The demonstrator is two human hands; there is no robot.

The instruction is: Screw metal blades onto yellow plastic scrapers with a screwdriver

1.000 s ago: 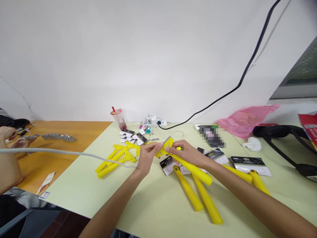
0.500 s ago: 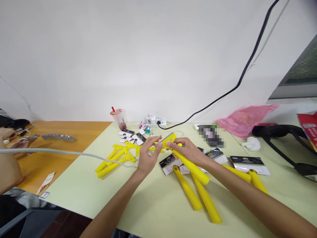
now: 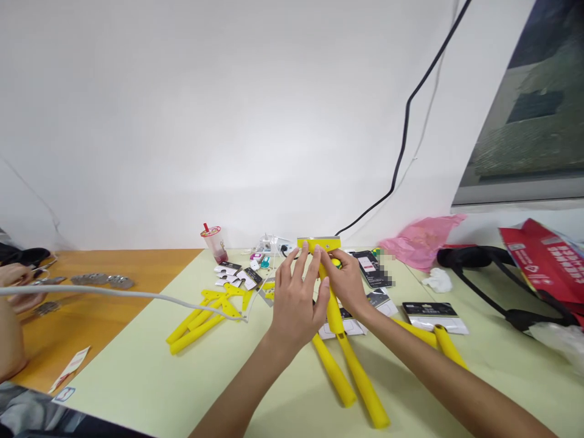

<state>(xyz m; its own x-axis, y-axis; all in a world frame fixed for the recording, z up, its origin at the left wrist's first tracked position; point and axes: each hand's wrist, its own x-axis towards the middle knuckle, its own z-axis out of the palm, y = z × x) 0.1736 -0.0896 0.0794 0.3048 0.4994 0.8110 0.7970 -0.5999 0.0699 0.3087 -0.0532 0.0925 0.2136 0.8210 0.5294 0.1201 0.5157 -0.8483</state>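
Note:
My right hand (image 3: 349, 283) is closed around the neck of a yellow scraper (image 3: 334, 311), just below its wide head, which carries a metal blade strip along the top edge. My left hand (image 3: 296, 307) has its fingers stretched out and spread, their tips against the scraper's head. Under my hands lie yellow handles (image 3: 365, 380) and packets with black headers. To the left is a pile of yellow scraper parts (image 3: 201, 331), with small black-and-white cards (image 3: 249, 278) behind it.
A drink cup (image 3: 214, 243) stands near the wall, a phone (image 3: 371, 267) right of my hands. Farther right are a pink bag (image 3: 422, 243), crumpled tissue (image 3: 438, 280) and a black strap-like object (image 3: 497, 298). A grey cable (image 3: 137, 294) crosses at left, near another person's hand (image 3: 20, 298).
The scraper has turned so its blade edge faces the wall. My left hand has gone from pinching at the head to spread fingers against it. The view has shifted slightly right and up.

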